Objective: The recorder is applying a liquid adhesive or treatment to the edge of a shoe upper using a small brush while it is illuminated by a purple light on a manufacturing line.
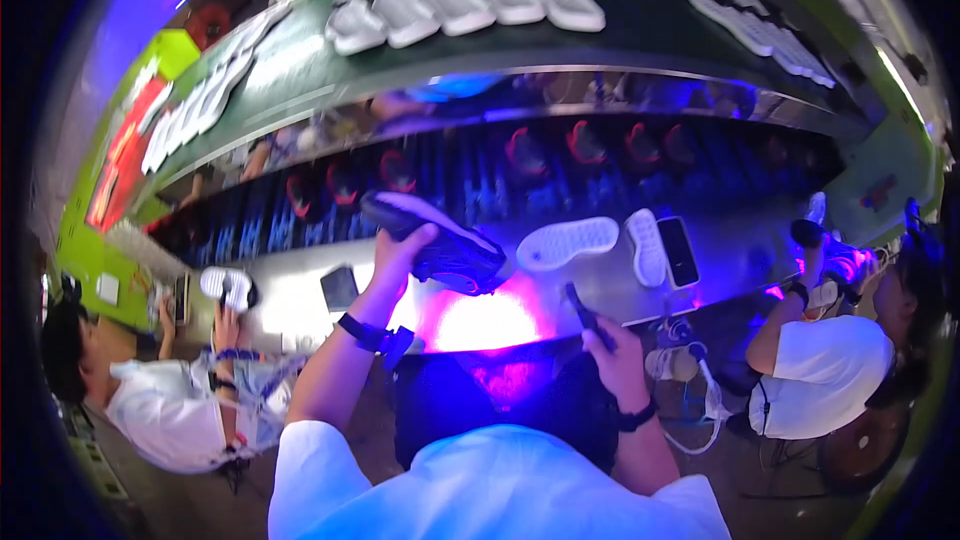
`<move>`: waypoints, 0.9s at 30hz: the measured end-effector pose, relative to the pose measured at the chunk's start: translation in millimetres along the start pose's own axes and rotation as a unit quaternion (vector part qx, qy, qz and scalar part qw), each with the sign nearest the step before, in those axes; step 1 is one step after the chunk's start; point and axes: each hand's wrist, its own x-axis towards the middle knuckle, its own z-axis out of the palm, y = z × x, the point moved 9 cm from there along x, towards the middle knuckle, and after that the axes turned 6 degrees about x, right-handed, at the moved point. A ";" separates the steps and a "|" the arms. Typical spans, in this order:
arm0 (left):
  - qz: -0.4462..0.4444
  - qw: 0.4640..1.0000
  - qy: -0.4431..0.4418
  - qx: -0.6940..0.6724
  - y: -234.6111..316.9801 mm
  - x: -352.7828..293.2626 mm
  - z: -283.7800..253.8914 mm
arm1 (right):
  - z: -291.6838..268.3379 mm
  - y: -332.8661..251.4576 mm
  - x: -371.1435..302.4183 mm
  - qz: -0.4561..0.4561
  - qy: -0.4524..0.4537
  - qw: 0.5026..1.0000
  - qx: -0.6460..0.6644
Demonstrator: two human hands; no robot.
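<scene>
My left hand (396, 262) is closed around a dark shoe upper (455, 258), raised above the bench and tilted with its pale underside edge showing. A bright white and pink glow lights the bench just below the shoe. In my right hand (622, 360) is a slim dark brush (585, 315), its head pointing away from me and apart from the shoe. Right of the shoe lies a white shoe sole (568, 243). A second white sole (647, 248) lies beyond it, beside a dark phone-like slab (679, 252).
Behind the metal bench (290, 275), a lower rack holds several dark shoes (586, 141). Above it, a green conveyor belt (300, 70) carries rows of white soles (455, 2). Co-workers sit left (165, 410) and right (830, 370). A dark flat object (340, 288) lies left of my arm.
</scene>
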 end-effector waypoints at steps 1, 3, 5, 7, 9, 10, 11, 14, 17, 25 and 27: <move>0.079 0.996 -0.028 0.043 27.5 -24.2 16.8 | 7.8 1.1 3.0 0.014 -0.011 1.000 -0.002; 0.141 0.973 -0.091 0.158 43.5 -67.4 31.2 | 22.5 -8.5 6.5 -0.040 -0.009 0.999 -0.004; 0.200 0.967 -0.058 0.149 46.3 -112.3 33.8 | 32.3 -8.4 4.8 -0.064 -0.027 0.997 -0.041; 0.322 0.894 -0.026 0.311 48.3 -162.8 29.5 | 46.2 -14.1 2.7 -0.091 -0.041 0.992 -0.076; 0.357 0.836 -0.048 0.414 48.0 -199.3 38.7 | 64.0 -34.8 -1.6 -0.162 -0.078 0.979 -0.091; 0.368 0.823 -0.058 0.429 41.7 -213.1 43.2 | 71.3 -37.7 -1.4 -0.157 -0.083 0.979 -0.096; 0.379 0.810 -0.065 0.443 35.6 -226.7 47.6 | 81.3 -35.6 0.1 -0.123 -0.105 0.981 -0.104; 0.388 0.803 -0.086 0.445 9.1 -246.3 45.8 | 102.2 -22.0 6.3 -0.088 -0.128 0.981 -0.115; 0.382 0.810 -0.094 0.434 5.0 -253.1 44.6 | 110.9 -2.1 16.3 -0.085 -0.120 0.984 -0.096; 0.405 0.789 -0.123 0.445 1.3 -253.0 43.0 | 107.0 27.7 -12.8 0.043 -0.183 0.982 -0.021; 0.406 0.785 -0.126 0.450 -1.0 -252.6 43.7 | 107.1 25.5 -18.7 0.024 -0.181 0.983 -0.019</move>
